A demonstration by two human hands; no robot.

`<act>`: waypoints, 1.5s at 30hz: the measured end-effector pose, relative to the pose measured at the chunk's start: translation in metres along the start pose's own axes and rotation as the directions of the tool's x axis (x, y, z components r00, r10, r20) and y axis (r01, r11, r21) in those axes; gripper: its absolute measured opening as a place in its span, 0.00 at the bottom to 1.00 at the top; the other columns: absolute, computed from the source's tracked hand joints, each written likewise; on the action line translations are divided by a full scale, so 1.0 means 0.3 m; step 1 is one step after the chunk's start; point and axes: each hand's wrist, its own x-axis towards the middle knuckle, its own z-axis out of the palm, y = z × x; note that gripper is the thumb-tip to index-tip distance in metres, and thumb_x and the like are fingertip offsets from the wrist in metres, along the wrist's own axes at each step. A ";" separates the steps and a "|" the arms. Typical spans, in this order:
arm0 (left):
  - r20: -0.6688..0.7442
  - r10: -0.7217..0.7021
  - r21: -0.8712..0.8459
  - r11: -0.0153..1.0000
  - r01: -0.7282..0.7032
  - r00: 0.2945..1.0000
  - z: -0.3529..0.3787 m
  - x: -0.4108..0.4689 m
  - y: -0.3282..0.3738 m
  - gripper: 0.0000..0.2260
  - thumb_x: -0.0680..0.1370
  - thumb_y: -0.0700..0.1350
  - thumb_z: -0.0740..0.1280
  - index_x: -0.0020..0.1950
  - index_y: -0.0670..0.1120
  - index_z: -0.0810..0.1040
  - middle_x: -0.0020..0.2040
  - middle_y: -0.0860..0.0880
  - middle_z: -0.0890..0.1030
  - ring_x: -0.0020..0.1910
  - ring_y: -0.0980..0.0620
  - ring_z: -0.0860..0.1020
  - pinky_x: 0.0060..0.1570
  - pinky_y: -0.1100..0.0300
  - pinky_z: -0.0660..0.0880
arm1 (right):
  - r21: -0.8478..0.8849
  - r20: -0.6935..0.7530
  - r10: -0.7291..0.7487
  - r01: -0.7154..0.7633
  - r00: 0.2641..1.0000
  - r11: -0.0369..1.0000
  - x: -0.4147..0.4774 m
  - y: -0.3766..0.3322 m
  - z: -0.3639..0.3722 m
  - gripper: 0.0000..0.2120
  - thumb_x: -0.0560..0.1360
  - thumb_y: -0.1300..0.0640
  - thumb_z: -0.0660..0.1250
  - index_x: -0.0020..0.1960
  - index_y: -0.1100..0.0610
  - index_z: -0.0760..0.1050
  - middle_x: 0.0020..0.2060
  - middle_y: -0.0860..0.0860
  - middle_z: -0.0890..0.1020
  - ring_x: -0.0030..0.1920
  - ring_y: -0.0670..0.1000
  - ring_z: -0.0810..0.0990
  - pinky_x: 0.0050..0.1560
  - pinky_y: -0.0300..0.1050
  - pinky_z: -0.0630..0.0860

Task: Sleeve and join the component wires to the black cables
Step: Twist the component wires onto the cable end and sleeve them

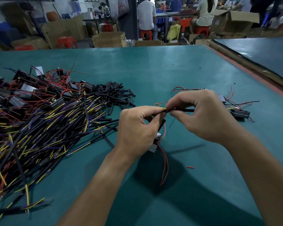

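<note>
So, both hands meet mid-frame over the matte green table (170, 70). The left hand (137, 128) pinches the yellow-tipped end of a thin black cable (184, 110), with a small black-and-silver boxy component (157, 141) tucked under its fingers and thin red wires (164, 162) dangling down. The right hand (201, 116) pinches the same cable from the right. Its long axis runs left-right, so any sliding probably goes along that line. A heap of short black tube sleeves (116, 93) sits left of centre, nearer the left hand. Busy workshop up top.

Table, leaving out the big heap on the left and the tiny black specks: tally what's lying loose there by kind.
Black wired components: 2
Red wire offcut: 1
Total: 3
</note>
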 end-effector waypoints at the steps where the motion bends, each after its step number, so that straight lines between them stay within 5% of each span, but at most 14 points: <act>1: 0.001 -0.018 -0.020 1.000 0.018 1.000 0.003 -0.002 0.000 0.05 0.74 0.38 0.73 0.46 0.46 0.87 0.37 0.56 0.84 0.33 0.53 0.82 0.31 0.60 0.79 | 0.007 0.016 0.016 -0.016 1.000 1.000 0.000 0.003 0.001 0.09 0.71 0.65 0.73 0.46 0.52 0.83 0.38 0.42 0.84 0.42 0.42 0.83 0.48 0.40 0.79; 3: -0.005 -0.039 -0.032 0.999 0.038 0.999 0.006 -0.002 -0.001 0.04 0.74 0.39 0.73 0.45 0.45 0.87 0.34 0.56 0.83 0.31 0.51 0.81 0.29 0.56 0.80 | 0.006 0.052 0.061 -0.062 0.997 0.998 -0.001 0.007 0.005 0.11 0.71 0.65 0.72 0.50 0.52 0.82 0.42 0.42 0.84 0.45 0.42 0.83 0.51 0.45 0.80; 6: -0.047 -0.035 0.019 0.999 0.036 0.998 0.003 0.005 0.002 0.03 0.72 0.39 0.74 0.41 0.46 0.87 0.32 0.60 0.81 0.30 0.59 0.78 0.34 0.65 0.77 | -0.020 0.047 0.110 -0.109 0.993 0.994 0.001 0.015 0.001 0.11 0.71 0.66 0.71 0.48 0.52 0.81 0.41 0.44 0.84 0.45 0.44 0.83 0.51 0.49 0.80; 13: -0.029 -0.086 0.041 0.995 0.087 0.996 -0.006 0.011 0.009 0.03 0.72 0.42 0.74 0.39 0.48 0.86 0.30 0.53 0.82 0.29 0.51 0.78 0.31 0.60 0.76 | -0.089 -0.080 0.127 -0.134 0.989 0.987 0.005 0.023 -0.024 0.08 0.69 0.62 0.76 0.40 0.48 0.83 0.35 0.41 0.83 0.40 0.44 0.80 0.49 0.39 0.73; 20: -0.046 -0.096 0.046 0.994 0.098 0.994 -0.013 0.017 0.008 0.02 0.71 0.44 0.74 0.38 0.49 0.85 0.29 0.56 0.81 0.27 0.54 0.78 0.30 0.63 0.74 | -0.154 -0.164 -0.068 0.042 0.984 0.987 0.009 0.004 0.009 0.06 0.68 0.64 0.75 0.43 0.55 0.85 0.39 0.48 0.84 0.41 0.54 0.81 0.52 0.57 0.75; 24: -0.002 -0.259 -0.174 0.951 0.254 0.966 -0.016 0.026 0.017 0.04 0.71 0.42 0.73 0.37 0.48 0.84 0.31 0.49 0.83 0.25 0.52 0.77 0.27 0.63 0.72 | -0.215 -0.301 -0.080 0.014 0.950 0.976 0.005 -0.006 0.030 0.12 0.68 0.61 0.75 0.51 0.57 0.83 0.49 0.50 0.83 0.51 0.56 0.78 0.62 0.61 0.70; 28: 0.039 -0.468 -0.400 0.802 0.443 0.883 -0.027 0.034 0.023 0.09 0.75 0.36 0.71 0.36 0.46 0.83 0.31 0.48 0.83 0.22 0.52 0.77 0.25 0.66 0.70 | -0.076 -0.502 -0.134 0.111 0.855 0.991 -0.003 -0.055 0.037 0.04 0.69 0.60 0.67 0.42 0.60 0.79 0.37 0.50 0.79 0.38 0.55 0.76 0.41 0.47 0.73; 30: 0.092 -0.546 -0.456 0.720 0.523 0.833 -0.035 0.039 0.029 0.08 0.75 0.38 0.71 0.37 0.46 0.82 0.33 0.48 0.84 0.23 0.52 0.78 0.26 0.65 0.72 | 0.076 -0.379 -0.023 0.056 0.925 0.996 -0.004 -0.058 0.046 0.07 0.70 0.55 0.65 0.35 0.56 0.76 0.28 0.46 0.76 0.31 0.51 0.74 0.33 0.46 0.70; 32: 0.153 -0.601 -0.504 0.636 0.585 0.784 -0.042 0.045 0.032 0.06 0.75 0.38 0.71 0.39 0.46 0.82 0.33 0.48 0.84 0.23 0.53 0.79 0.26 0.67 0.74 | -0.024 -0.076 0.142 -0.144 0.987 0.989 -0.004 -0.043 0.071 0.13 0.72 0.45 0.65 0.33 0.52 0.75 0.25 0.43 0.75 0.30 0.44 0.74 0.34 0.43 0.68; 35: 0.230 -0.642 -0.532 0.547 0.647 0.732 -0.050 0.051 0.030 0.03 0.76 0.40 0.70 0.43 0.45 0.82 0.35 0.48 0.85 0.26 0.54 0.80 0.28 0.66 0.76 | -0.077 0.197 0.242 -0.231 0.950 0.970 -0.006 -0.023 0.112 0.17 0.75 0.43 0.66 0.34 0.53 0.75 0.25 0.46 0.74 0.30 0.46 0.71 0.36 0.48 0.71; 38: 0.265 -0.655 -0.549 0.501 0.669 0.708 -0.051 0.052 0.027 0.03 0.76 0.40 0.70 0.43 0.45 0.83 0.37 0.49 0.85 0.29 0.54 0.81 0.31 0.65 0.78 | 0.091 0.270 0.237 -0.269 0.933 0.959 -0.004 -0.012 0.127 0.19 0.78 0.48 0.66 0.36 0.62 0.75 0.29 0.58 0.71 0.31 0.49 0.65 0.35 0.53 0.70; 40: 0.263 -0.664 -0.553 0.490 0.674 0.700 -0.052 0.052 0.024 0.04 0.75 0.40 0.70 0.42 0.45 0.84 0.37 0.50 0.84 0.29 0.54 0.81 0.29 0.64 0.77 | 0.181 0.286 0.245 -0.303 0.926 0.936 -0.003 -0.013 0.124 0.17 0.78 0.50 0.67 0.38 0.62 0.79 0.27 0.56 0.70 0.30 0.48 0.64 0.32 0.49 0.65; 45: 0.275 -0.670 -0.530 0.493 0.690 0.690 -0.054 0.054 0.007 0.08 0.75 0.41 0.71 0.36 0.48 0.85 0.37 0.51 0.84 0.33 0.52 0.83 0.30 0.65 0.76 | 0.290 0.284 0.275 -0.356 0.918 0.889 0.002 0.008 0.125 0.10 0.78 0.56 0.68 0.40 0.57 0.82 0.35 0.59 0.84 0.32 0.49 0.74 0.36 0.50 0.73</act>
